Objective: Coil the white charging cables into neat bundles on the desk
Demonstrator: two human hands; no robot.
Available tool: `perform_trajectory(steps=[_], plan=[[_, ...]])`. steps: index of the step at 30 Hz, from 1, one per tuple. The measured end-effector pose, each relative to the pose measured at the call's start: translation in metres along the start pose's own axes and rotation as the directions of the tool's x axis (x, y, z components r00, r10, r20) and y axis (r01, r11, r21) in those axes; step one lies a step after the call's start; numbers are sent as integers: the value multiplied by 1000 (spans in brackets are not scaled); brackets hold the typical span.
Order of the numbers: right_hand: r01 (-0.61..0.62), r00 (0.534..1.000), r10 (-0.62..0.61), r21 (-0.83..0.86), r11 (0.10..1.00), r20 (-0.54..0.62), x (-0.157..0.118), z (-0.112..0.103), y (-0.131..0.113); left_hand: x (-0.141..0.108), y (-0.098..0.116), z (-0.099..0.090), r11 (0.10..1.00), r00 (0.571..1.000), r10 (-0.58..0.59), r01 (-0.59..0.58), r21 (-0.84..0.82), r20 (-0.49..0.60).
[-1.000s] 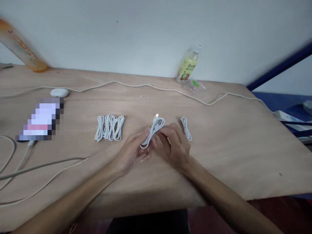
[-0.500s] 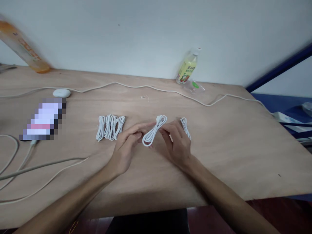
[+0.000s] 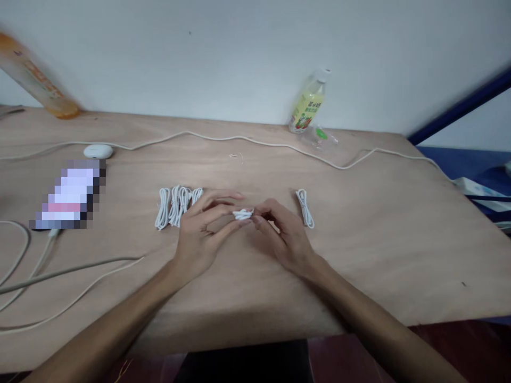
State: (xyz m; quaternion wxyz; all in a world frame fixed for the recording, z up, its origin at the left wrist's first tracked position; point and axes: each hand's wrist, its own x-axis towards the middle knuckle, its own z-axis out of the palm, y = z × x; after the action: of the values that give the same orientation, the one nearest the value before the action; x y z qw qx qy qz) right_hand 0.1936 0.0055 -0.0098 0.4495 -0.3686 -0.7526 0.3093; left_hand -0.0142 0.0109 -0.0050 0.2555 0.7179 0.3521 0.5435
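Held cable bundle [image 3: 242, 214]: mid-frame, above the tabletop [image 3: 371, 239], seen nearly end-on. Left hand [image 3: 197, 234] has it clamped between thumb and a finger, upper finger extended off it. Right hand [image 3: 289, 236] has thumb and index tips close together at its right end; can't tell if they grip it.

Edges: near edge runs across the bottom of the frame, forearms crossing it. Right edge slants from upper right to lower right. Back edge meets the wall [image 3: 239, 64].

Room: left side is tight, cable bundle row [image 3: 174, 207] partly behind left hand. Right side is wider, single cable bundle [image 3: 305, 209] near right hand, then bare wood out to the right edge. Long white cord [image 3: 239, 138] snakes along the back.

Surface: pale wood. Blurred-out phone [image 3: 72, 194] and white case [image 3: 98, 151] at left, orange-tinted bottle [image 3: 43, 85] upper left. Yellow-label bottle [image 3: 307, 110] and clear wrapper [image 3: 319, 139] upper right-centre.

Around: blue frame [image 3: 463, 109] at right, dark red floor [image 3: 339, 359] at bottom.
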Motion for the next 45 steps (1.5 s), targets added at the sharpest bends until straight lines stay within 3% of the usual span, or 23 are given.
perform_trajectory(steps=[7, 13, 19, 22, 26, 30, 34, 36, 39, 42, 45], plan=[[156, 988, -154, -146, 977, 28, 0, 0, 3, -2, 8, 6, 950, 959, -282, 277, -141, -16], [342, 937, -350, -274, 899, 20, 0, 0, 4, 6, 14, 10, 789, 827, -563, 542, -289, 13], [416, 902, -432, -310, 855, 19, 0, 1, 4, 6, 14, 12, 619, 746, -652, 627, -473, 137], [413, 903, -429, -308, 857, 17, 0, 2, 5, 5, 15, 11, 628, 766, -629, 602, -493, 135], [387, 915, -402, -278, 879, 1, -1, 4, 7, 7, 17, 10, 728, 830, -545, 539, -424, 118], [273, 957, -287, -214, 938, -33, -3, 2, 6, 6, 19, 8, 792, 863, -491, 498, -353, 118], [149, 983, -160, -116, 982, -88, -3, -1, 6, 1, 17, 6, 839, 893, -410, 449, -307, 186], [127, 986, -135, -86, 988, -97, -3, -2, 7, -1, 12, 5, 877, 921, -339, 382, -290, 189], [114, 988, -120, -72, 991, -98, -3, -3, 5, -1, 7, 3, 958, 964, -236, 252, -136, 127], [109, 989, -116, -80, 991, -91, -3, -2, 3, -1, 6, 1, 975, 976, -207, 211, -65, 69], [124, 988, -131, -97, 988, -78, -3, -2, 2, -1, 11, 4, 953, 959, -270, 279, -116, 86]])
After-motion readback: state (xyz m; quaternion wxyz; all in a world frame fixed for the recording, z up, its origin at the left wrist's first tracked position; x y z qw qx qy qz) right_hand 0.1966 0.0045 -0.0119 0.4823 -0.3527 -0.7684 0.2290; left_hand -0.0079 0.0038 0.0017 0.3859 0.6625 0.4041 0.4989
